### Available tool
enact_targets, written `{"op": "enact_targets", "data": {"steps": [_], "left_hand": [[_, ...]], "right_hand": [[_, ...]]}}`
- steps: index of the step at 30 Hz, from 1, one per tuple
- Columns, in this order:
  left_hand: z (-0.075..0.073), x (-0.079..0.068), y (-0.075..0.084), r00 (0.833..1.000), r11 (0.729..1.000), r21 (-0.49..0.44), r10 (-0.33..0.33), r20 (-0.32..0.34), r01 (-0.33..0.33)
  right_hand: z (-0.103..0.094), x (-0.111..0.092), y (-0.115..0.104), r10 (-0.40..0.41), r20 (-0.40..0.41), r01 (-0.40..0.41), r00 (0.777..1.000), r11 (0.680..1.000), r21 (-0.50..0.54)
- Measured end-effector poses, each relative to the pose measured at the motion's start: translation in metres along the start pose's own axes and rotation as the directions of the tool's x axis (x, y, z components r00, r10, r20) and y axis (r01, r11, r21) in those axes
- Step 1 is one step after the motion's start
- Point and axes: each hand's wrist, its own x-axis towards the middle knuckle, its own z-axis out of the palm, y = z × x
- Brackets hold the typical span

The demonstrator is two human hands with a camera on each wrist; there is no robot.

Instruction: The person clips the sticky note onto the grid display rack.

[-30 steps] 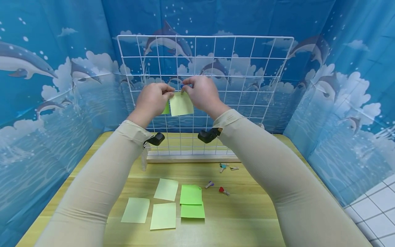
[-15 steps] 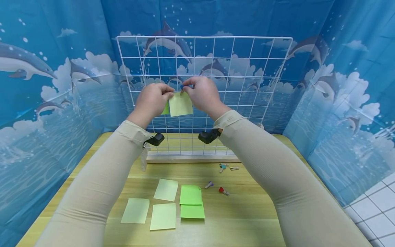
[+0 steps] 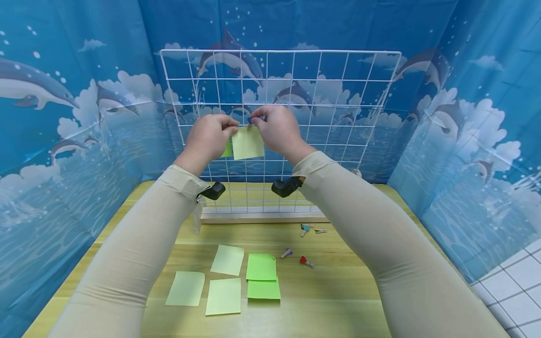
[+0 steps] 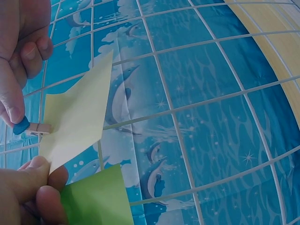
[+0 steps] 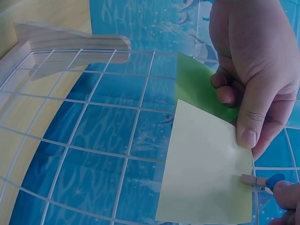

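Head view: one green note (image 3: 227, 149) seems hung; my left hand (image 3: 209, 137) pinches a pale note (image 3: 248, 144), my right hand (image 3: 280, 130) its blue clip (image 3: 250, 120); five more notes (image 3: 223, 296) remain, on the desk (image 3: 329, 300).

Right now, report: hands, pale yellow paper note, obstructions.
Left hand pinches pale yellow paper note near top corner. Right hand pinches blue-topped wooden clip at the note's top edge. Nothing visibly blocking.

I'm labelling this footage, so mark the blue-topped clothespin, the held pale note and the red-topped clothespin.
Blue-topped clothespin (image 4: 36, 127): left wrist view, on its wooden body.
Held pale note (image 5: 206, 164): right wrist view, middle of its face.
Red-topped clothespin (image 3: 304, 260): head view, on its red top.
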Motion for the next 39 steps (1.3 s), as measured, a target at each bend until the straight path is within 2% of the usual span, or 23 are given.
{"op": "enact_targets", "data": {"steps": [14, 25, 33, 39], "left_hand": [[0.000, -0.001, 0.002, 1.000, 1.000, -0.004, 0.009, -0.003, -0.009], [0.002, -0.003, 0.002, 1.000, 1.000, -0.007, 0.000, -0.004, 0.000], [0.008, -0.004, -0.003, 0.998, 0.998, 0.029, 0.054, -0.034, -0.053], [0.015, -0.006, -0.008, 0.989, 0.993, 0.047, 0.113, -0.090, -0.109]], "right_hand": [[-0.005, -0.002, 0.001, -0.001, 0.016, 0.001, 1.000, 1.000, 0.021], [-0.010, -0.011, 0.008, -0.035, 0.020, 0.035, 0.999, 0.999, 0.019], [-0.015, -0.028, 0.023, -0.055, 0.023, 0.054, 0.998, 0.998, 0.035], [-0.017, -0.041, 0.032, -0.059, 0.050, 0.058, 0.997, 0.998, 0.021]]}}
